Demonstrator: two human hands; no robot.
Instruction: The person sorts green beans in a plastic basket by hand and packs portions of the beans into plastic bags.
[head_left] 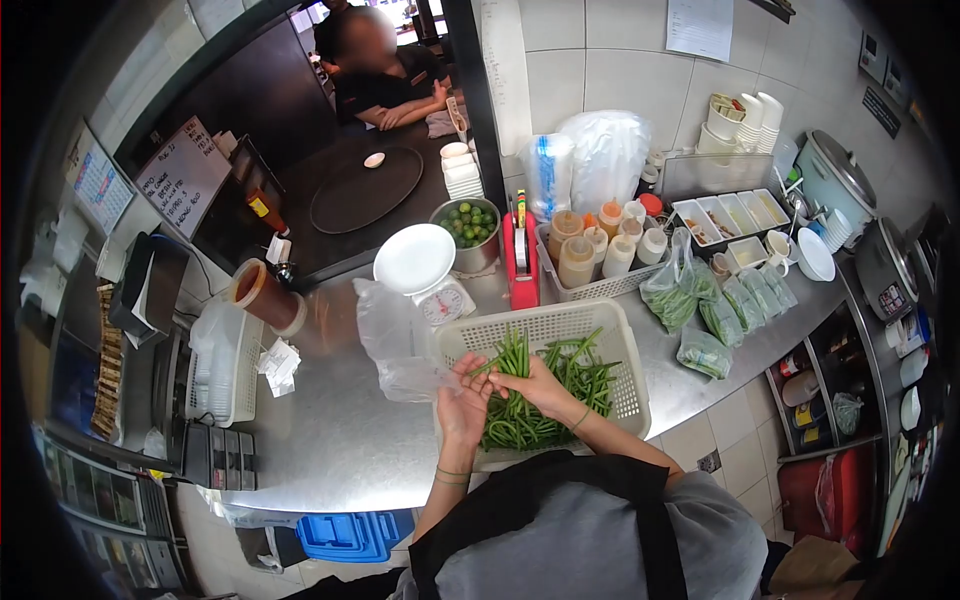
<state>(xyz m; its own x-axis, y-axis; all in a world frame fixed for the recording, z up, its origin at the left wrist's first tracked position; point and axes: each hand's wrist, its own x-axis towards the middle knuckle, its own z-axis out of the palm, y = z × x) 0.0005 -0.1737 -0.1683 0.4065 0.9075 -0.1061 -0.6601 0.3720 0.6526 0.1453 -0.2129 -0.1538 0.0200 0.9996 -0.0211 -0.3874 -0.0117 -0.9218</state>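
Note:
A bunch of green beans (513, 352) stands up between my two hands, over a cream perforated basket (632, 385) with more cut green beans inside. My right hand (543, 388) is closed around the bunch from the right, its thumb pointing left. From the left, my left hand (463, 402) is turned palm up, its curled fingers at the bean ends. Beside my left hand, a clear plastic bag (392, 340) lies crumpled on the counter and over the basket's left rim.
Behind the basket stand a kitchen scale (443, 303), a pot of green limes (470, 247), a red tape dispenser (521, 265) and sauce bottles (577, 260). Bagged green vegetables (705, 352) lie right on the steel counter (335, 430). A person (385, 85) leans beyond the pass-through window.

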